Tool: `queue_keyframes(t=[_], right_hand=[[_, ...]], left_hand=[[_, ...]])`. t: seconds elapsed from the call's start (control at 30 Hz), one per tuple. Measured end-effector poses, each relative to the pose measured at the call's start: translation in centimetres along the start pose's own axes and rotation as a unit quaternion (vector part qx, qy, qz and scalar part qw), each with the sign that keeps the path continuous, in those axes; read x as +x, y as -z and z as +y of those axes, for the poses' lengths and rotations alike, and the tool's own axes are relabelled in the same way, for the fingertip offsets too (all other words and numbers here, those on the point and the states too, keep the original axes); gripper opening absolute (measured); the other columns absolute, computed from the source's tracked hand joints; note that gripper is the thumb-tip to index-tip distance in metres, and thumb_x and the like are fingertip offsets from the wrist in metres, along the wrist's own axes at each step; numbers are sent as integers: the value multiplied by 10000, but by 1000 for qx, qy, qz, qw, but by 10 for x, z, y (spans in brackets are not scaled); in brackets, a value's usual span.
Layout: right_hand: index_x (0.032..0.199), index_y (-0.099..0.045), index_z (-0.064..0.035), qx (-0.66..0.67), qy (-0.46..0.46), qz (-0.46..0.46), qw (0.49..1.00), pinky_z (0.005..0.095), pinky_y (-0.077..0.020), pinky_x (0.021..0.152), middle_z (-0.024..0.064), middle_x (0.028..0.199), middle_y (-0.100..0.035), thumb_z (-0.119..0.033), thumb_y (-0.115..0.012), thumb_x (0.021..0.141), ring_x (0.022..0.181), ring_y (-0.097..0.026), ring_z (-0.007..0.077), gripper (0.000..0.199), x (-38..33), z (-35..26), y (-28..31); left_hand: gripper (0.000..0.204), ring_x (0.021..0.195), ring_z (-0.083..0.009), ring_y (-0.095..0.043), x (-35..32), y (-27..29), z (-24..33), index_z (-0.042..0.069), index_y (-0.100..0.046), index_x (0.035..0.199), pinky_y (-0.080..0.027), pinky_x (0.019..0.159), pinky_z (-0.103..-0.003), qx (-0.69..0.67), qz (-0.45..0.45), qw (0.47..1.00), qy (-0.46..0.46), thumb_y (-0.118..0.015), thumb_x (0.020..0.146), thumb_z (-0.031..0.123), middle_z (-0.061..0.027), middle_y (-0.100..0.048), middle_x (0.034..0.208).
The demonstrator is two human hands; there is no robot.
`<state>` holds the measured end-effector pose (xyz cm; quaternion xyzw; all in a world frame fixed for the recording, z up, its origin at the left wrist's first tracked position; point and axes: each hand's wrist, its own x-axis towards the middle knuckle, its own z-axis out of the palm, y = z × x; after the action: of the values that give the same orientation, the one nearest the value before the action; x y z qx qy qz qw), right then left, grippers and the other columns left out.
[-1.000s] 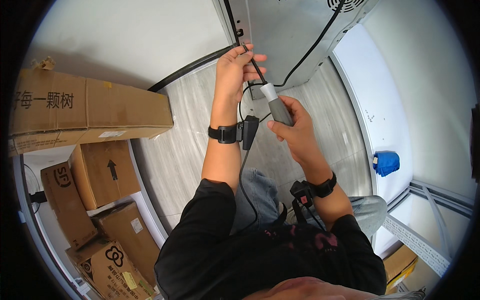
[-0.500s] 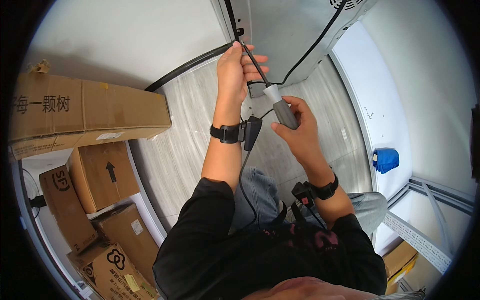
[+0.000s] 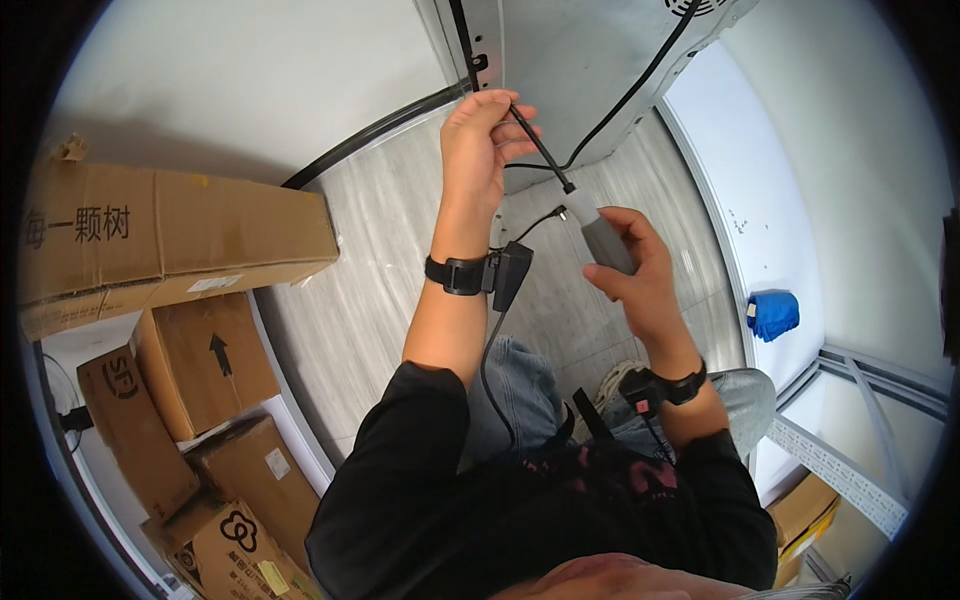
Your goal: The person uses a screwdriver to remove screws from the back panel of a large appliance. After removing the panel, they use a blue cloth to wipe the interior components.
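My right hand is wrapped round the grey handle of a screwdriver, thumb on the near side. Its long black shaft slants up and left to my left hand. There the thumb and forefinger pinch at the shaft's far end while the other fingers stay loosely stretched. Those fingertips hide the tip, so I cannot tell whether a screw is there. Just beyond my left hand stands a grey metal cabinet panel, with a black bracket and holes along its left edge.
A black cable runs down the panel. Another cable with a small plug hangs from the black device on my left wrist. Cardboard boxes are stacked at left. A blue bundle lies at right, near a metal frame.
The screwdriver handle and my right hand have moved right and slightly nearer to me. My left hand has shifted slightly right, its fingertips still at the shaft's far end.
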<state>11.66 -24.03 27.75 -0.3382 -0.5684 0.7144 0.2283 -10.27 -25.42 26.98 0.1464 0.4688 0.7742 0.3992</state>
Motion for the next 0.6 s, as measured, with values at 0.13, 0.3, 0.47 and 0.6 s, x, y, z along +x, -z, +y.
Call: queue_keyframes(t=[0.13, 0.3, 0.47, 0.6], right_hand=[[1188, -543, -64, 7, -31, -1, 999, 186, -381, 466, 10, 886, -547, 49, -690, 662, 656, -524, 68, 558, -1, -8, 43], [1094, -622, -72, -95, -43, -25, 994, 166, -352, 456, -10, 843, -608, 34, -675, 639, 630, -518, 45, 470, 3, -49, 126], [995, -635, -38, -125, -58, -4, 990, 191, -341, 464, 23, 815, -625, 15, -649, 616, 614, -514, 57, 383, 14, -64, 222], [935, -655, -37, -109, -98, -1, 989, 200, -335, 463, 27, 761, -609, -33, -660, 609, 608, -512, 80, 327, 20, -46, 310]], left_hand=[[138, 670, -189, -640, -2, -17, -12, 4, -566, 947, -550, 588, -294, -54, -48, 997, 11, -493, 913, 116, -140, -643, 859], [126, 697, -180, -638, -19, -51, -56, 30, -568, 946, -537, 629, -293, -74, -58, 994, 53, -501, 924, 135, -128, -648, 883], [111, 726, -186, -649, -17, -96, -118, 38, -574, 945, -540, 639, -278, -78, -108, 984, 122, -528, 924, 137, -123, -658, 940], [129, 747, -180, -641, -11, -145, -186, 39, -571, 978, -536, 663, -271, -51, -112, 980, 154, -539, 933, 155, -109, -651, 925]])
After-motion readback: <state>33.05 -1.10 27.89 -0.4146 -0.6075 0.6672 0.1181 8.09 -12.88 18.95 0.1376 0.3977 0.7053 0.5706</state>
